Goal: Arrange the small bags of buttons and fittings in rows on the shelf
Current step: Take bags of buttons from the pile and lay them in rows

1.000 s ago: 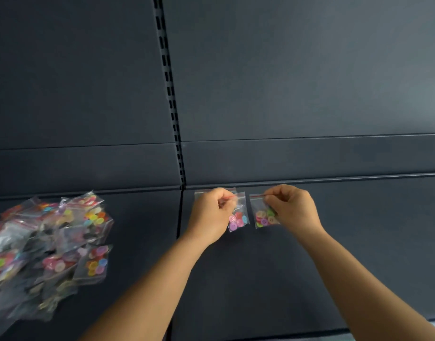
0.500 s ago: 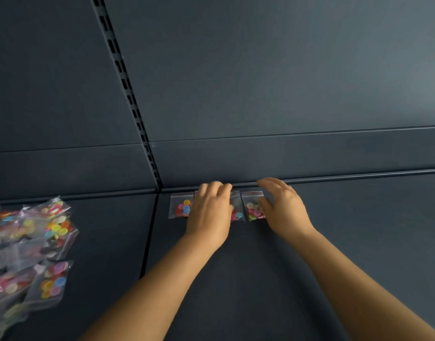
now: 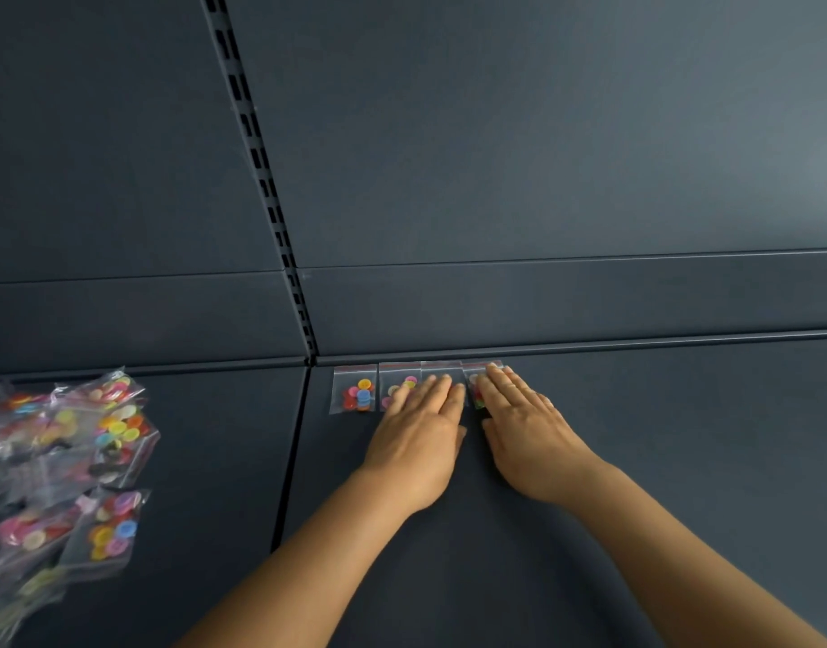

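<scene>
**Head view: two flat hands on a row of button bags**

The head view shows four small bags in a row at the back of the dark shelf (image 3: 636,460). Only the first bag (image 3: 354,389) on the left shows all of itself, with red, blue, pink and yellow buttons inside. The second bag (image 3: 399,384) is partly under the left hand (image 3: 420,441). The third bag (image 3: 442,369) shows only its top strip, so what is in it cannot be seen. The fourth bag (image 3: 476,383) is mostly under the right hand (image 3: 526,437). Both hands lie flat with straight fingers that press down on the bags and grip nothing. The pile of bags (image 3: 65,465) at the left is cut off by the edge of the picture and looks blurry.

A second ago each hand pinched one bag and held it up off the shelf. Half a second ago the bags were down and the hands were partly curled over them. Now the hands are spread flat, and the view has swung to the right, so the pile sits nearer the left edge.

The shelf is dark grey metal, made of two plates with a seam (image 3: 292,460) between them. Behind it stands a dark back wall (image 3: 542,156) with a slotted rail (image 3: 257,147) that runs down to the seam.
</scene>
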